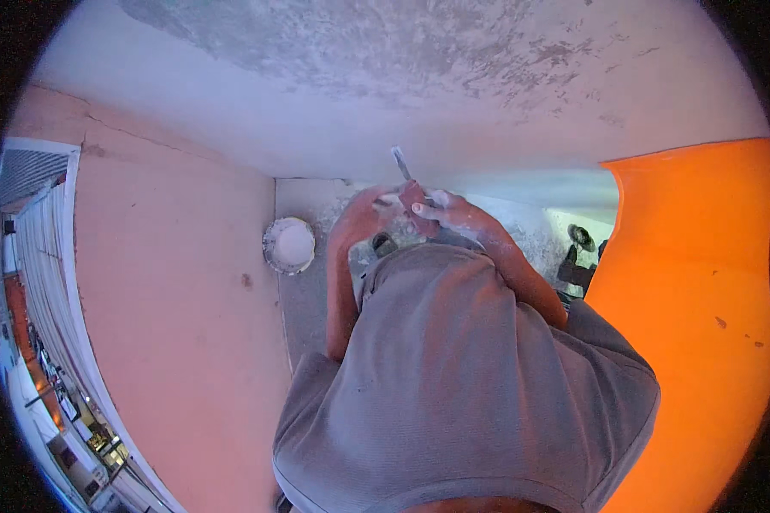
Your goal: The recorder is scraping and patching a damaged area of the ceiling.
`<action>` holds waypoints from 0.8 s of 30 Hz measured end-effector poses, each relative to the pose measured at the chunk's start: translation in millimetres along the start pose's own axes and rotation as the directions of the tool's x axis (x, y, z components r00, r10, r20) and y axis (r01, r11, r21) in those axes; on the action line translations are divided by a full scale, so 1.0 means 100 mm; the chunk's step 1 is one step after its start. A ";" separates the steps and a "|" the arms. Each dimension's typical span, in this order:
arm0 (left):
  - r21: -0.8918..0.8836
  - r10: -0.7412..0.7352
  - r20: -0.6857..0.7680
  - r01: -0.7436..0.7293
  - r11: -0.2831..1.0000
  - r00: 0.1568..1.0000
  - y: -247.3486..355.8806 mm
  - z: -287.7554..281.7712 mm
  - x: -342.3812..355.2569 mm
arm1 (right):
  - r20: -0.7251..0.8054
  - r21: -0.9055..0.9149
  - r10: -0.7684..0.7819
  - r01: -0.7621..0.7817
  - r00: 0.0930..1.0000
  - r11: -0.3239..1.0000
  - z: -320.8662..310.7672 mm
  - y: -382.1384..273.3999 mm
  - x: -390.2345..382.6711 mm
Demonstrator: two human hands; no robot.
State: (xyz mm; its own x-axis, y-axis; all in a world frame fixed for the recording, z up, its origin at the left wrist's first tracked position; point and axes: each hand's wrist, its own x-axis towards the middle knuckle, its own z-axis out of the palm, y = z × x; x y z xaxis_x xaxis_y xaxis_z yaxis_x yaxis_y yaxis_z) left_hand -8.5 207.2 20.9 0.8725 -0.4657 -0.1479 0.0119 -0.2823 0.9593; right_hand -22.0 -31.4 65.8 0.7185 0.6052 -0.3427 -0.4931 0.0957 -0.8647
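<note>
My right fingers (429, 211) grip a reddish piece (411, 194), a slim tool (400, 162) jutting beyond its edge, my left fingers (382, 194) half-curled alongside, hold unclear, as open floor (326, 203) stretches left to the white bucket (272, 247).

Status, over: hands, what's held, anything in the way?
Right hand gripping reddish piece; left hand beside it, grip unclear. Slim pale tool juts above the piece. Bucket off left; nothing visibly blocking.

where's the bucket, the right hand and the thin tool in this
Bucket (269, 244): head view, on its left inner wall near the rim
Right hand (460, 214): head view, on the back of the hand
Thin tool (401, 163): head view, on its narrow upper part
</note>
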 end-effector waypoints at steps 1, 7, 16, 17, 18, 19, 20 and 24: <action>0.234 0.129 -0.064 -0.111 0.966 0.990 0.03 -0.04 -0.08 | -0.003 -0.003 -0.003 0.003 1.000 1.000 -0.06 0.03 0.02; -0.141 0.636 0.314 -0.628 0.766 0.705 2.51 -0.20 -0.54 | -0.002 0.149 0.076 -0.075 0.997 0.986 -0.41 0.28 -0.12; -0.767 0.938 0.153 -0.561 0.311 0.311 2.82 0.13 -0.53 | -0.060 -0.017 0.121 -0.122 0.991 0.992 -0.48 0.27 -0.02; -0.779 0.931 0.132 -0.546 0.309 0.339 2.84 0.12 -0.52 | -0.037 -0.001 0.156 -0.156 0.987 0.988 -0.46 0.23 -0.06; -0.779 0.915 0.108 -0.539 0.321 0.390 2.81 0.09 -0.55 | -0.213 -0.169 0.192 -0.230 0.958 0.958 -0.07 -0.23 -0.15; -0.789 0.904 0.097 -0.522 0.325 0.417 2.85 0.09 -0.53 | -0.222 -0.153 0.196 -0.232 0.955 0.961 -0.10 -0.15 -0.21; -0.796 0.892 0.087 -0.507 0.330 0.443 2.89 0.12 -0.55 | -0.192 -0.044 0.190 -0.202 0.963 0.978 -0.18 -0.07 -0.25; -0.781 0.865 0.076 -0.510 0.361 0.496 2.94 0.11 -0.51 | -0.156 -0.258 0.145 -0.182 0.977 0.949 -0.25 -0.05 -0.30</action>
State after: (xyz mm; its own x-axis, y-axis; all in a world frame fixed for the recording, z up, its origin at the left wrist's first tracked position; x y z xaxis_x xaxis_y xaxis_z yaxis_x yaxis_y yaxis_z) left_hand -55.3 138.5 307.9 0.4061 -0.5386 0.7382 -0.0590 0.7907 0.6093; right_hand -28.7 -69.6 71.5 0.7066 0.4824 -0.5177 -0.4720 -0.2237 -0.8527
